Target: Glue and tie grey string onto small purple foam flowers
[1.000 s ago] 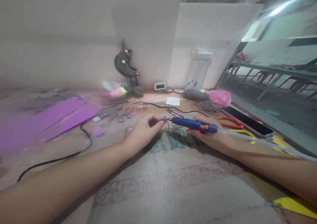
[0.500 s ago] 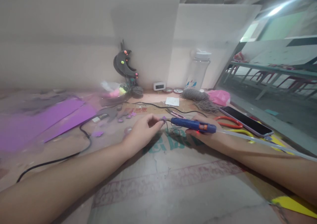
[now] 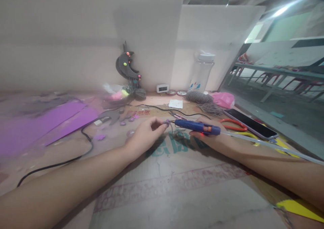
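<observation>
Centrally, above the printed sheet (image 3: 187,195) on the surface (image 3: 63,149), the left hand (image 3: 145,133) pinches a small purple piece (image 3: 167,120) between its fingers, while the fingers of the right hand (image 3: 215,141) are wrapped around a blue glue gun (image 3: 196,125). The gun points leftward, its nozzle at the purple piece, though whether they touch cannot be told; a clear glue stick (image 3: 268,144) extends from its rear over the right forearm. Beyond the right hand lie an orange loop handle (image 3: 244,126), a phone (image 3: 250,123) and grey yarn (image 3: 198,96).
</observation>
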### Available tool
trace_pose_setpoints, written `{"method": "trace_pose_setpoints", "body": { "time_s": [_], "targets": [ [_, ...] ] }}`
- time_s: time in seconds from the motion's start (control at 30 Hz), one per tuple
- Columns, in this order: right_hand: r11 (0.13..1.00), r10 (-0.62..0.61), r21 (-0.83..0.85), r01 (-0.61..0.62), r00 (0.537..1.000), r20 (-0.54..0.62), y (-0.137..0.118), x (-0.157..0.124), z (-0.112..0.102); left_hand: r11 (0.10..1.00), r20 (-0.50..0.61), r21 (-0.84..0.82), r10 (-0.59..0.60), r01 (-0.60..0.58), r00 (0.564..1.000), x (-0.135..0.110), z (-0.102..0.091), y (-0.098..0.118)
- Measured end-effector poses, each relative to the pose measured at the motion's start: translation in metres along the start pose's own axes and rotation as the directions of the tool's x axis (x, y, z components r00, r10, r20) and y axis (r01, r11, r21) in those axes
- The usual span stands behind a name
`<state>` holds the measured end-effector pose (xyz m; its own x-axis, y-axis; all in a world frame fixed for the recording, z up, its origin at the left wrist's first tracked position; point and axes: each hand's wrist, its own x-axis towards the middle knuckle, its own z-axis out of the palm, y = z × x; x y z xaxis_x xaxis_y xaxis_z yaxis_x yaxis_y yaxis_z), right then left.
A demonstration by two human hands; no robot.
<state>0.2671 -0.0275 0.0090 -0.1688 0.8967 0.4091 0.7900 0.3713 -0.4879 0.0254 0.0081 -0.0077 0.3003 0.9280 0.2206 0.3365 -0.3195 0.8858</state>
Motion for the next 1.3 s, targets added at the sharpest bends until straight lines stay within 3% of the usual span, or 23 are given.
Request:
{"method": "trace_pose_setpoints", "body": {
  "time_s": [1.17,1.3],
  "targets": [
    [0.999,-0.038,0.040,0.037,0.999,0.020,0.0057,0.0017,0.0014,1.000,-0.033,0.010,-0.006,0.006,0.999,0.0016,-0.0002,-0.0020],
    [0.994,-0.078,0.080,0.072,0.994,0.080,0.0049,0.0019,-0.0036,1.000,-0.062,-0.007,-0.027,0.027,0.998,0.0035,-0.0004,-0.0045]
  ]
}}
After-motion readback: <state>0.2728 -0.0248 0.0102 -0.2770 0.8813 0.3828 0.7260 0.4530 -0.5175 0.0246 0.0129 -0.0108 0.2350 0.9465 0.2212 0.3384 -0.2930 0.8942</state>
